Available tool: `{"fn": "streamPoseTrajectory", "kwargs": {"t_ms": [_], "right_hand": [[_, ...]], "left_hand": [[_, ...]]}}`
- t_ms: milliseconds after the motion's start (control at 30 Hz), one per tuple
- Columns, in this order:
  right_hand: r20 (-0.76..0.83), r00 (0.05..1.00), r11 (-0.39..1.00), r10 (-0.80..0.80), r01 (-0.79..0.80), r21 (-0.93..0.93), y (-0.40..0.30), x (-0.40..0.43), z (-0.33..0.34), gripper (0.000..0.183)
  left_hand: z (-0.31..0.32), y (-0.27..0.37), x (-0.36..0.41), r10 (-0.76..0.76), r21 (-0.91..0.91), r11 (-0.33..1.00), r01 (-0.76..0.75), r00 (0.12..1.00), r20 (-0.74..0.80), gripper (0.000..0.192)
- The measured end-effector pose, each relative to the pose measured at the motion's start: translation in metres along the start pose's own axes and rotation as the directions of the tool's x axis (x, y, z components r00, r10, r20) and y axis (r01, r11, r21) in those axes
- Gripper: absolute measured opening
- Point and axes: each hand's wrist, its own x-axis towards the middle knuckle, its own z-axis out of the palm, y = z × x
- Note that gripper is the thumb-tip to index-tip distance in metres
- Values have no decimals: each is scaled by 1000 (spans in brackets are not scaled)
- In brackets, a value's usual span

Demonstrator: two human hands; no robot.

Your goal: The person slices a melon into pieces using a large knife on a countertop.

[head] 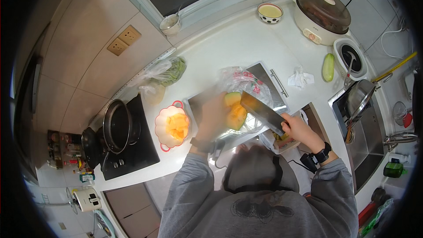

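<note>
My right hand point(297, 129) grips the handle of a cleaver point(262, 110). Its broad blade slants up and left, with the tip beside pieces of orange-fleshed, green-rinded melon or pumpkin point(236, 116). At the left side of these pieces is my left hand point(214, 109), badly blurred, so whether its fingers hold them is unclear. The pieces lie over a metal cutting board point(198, 102) with a bar handle. A crumpled clear plastic bag point(246, 77) with red print spreads behind them. To the left stands a scalloped bowl point(161, 124) with red handles, holding cut orange chunks point(177, 125).
A black cooktop point(142, 152) with a pan point(116, 127) stands left, near bagged green vegetables point(173, 71). Toward the right are a tissue point(300, 78), a peeled green gourd point(328, 67), an electric cooker point(322, 16) and a sink point(365, 155). An open drawer point(312, 112) holds a bag-lined container.
</note>
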Motion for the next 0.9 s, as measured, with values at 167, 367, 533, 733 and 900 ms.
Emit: {"fn": "streamPoseTrajectory", "kwargs": {"t_ms": [167, 367, 533, 733, 900], "right_hand": [[-111, 993, 999, -29, 25, -37, 11, -5, -4, 18], [-10, 994, 991, -106, 107, 78, 2, -11, -4, 24], [-1, 996, 993, -94, 94, 72, 1, -7, -4, 23], [29, 999, 998, -30, 28, 58, 8, -10, -11, 23], [-15, 994, 993, -109, 109, 39, 2, -6, 1, 25]], "left_hand": [[3, -4, -2, -4, -1, 1000, 4, 1000, -5, 53], [1, 0, -2, 23, 19, 1000, -23, 1000, -12, 54], [-4, 3, -5, 10, -20, 1000, -10, 1000, 20, 55], [-5, 7, -5, 15, -66, 998, -14, 1000, 25, 54], [2, 1, -6, 70, -65, 995, -71, 997, -20, 54]]}}
